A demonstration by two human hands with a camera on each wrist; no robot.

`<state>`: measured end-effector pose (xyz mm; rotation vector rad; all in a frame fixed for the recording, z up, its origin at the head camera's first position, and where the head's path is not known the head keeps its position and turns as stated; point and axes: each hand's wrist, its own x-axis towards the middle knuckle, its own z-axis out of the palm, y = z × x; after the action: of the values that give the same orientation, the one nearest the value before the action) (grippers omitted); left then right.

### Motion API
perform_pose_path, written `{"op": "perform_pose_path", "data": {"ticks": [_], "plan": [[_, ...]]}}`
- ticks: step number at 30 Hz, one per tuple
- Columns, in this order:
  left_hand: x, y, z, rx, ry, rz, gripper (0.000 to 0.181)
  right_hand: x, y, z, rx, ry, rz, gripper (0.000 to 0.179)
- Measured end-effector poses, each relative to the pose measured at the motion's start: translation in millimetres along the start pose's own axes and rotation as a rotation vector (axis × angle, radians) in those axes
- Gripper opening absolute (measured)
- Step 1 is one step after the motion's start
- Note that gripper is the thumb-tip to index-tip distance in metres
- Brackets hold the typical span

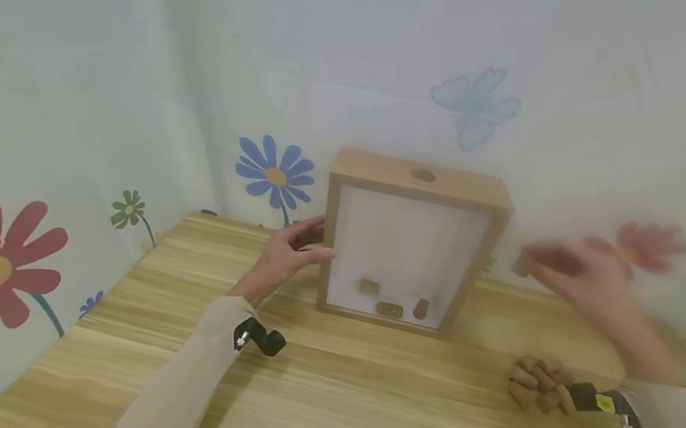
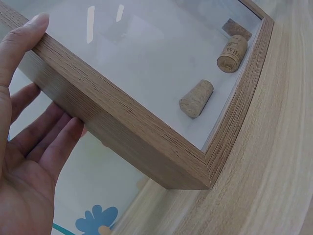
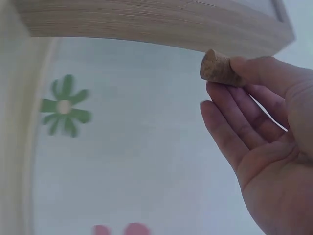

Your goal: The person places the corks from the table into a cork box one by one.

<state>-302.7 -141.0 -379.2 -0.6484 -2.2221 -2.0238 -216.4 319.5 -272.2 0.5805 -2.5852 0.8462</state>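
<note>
A wooden shadow box frame with a clear front and a hole in its top stands upright on the table. Inside, at the bottom, lie a printed cork, a tapered cork and another cork. My left hand holds the frame's left side, its thumb on the front edge and fingertips against the side. To the right of the frame, my right hand pinches a cork between thumb and fingers, raised above the table. In the head view this hand is blurred.
A pile of several corks lies on the wooden table at the right, under my right forearm. Behind the table hangs a pale cloth printed with flowers and a butterfly, close behind the frame.
</note>
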Motion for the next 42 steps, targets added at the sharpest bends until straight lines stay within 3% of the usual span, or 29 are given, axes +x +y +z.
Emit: {"op": "perform_pose_path", "data": {"ticks": [9, 17, 28, 34, 42], "plan": [[-0.3, 0.6, 0.2, 0.001, -0.005, -0.002, 0.07, 31.1, -41, -39, 0.02, 0.015, 0.203, 0.055], [-0.1, -0.2, 0.2, 0.006, -0.004, 0.005, 0.07, 59.5, -77, -42, 0.077, 0.077, 0.118, 0.051], [1.5, -1.8, 0.9, -0.01, -0.017, 0.013, 0.07, 100.3, -118, -10, 0.083, 0.088, -0.058, 0.038], [0.4, -0.9, 1.7, -0.006, -0.013, 0.016, 0.07, 115.2, -132, 5, 0.089, 0.095, -0.103, 0.035], [-1.2, 1.2, 1.5, -0.007, -0.006, 0.015, 0.072, 126.2, -132, 23, 0.106, 0.047, -0.137, 0.031]]}}
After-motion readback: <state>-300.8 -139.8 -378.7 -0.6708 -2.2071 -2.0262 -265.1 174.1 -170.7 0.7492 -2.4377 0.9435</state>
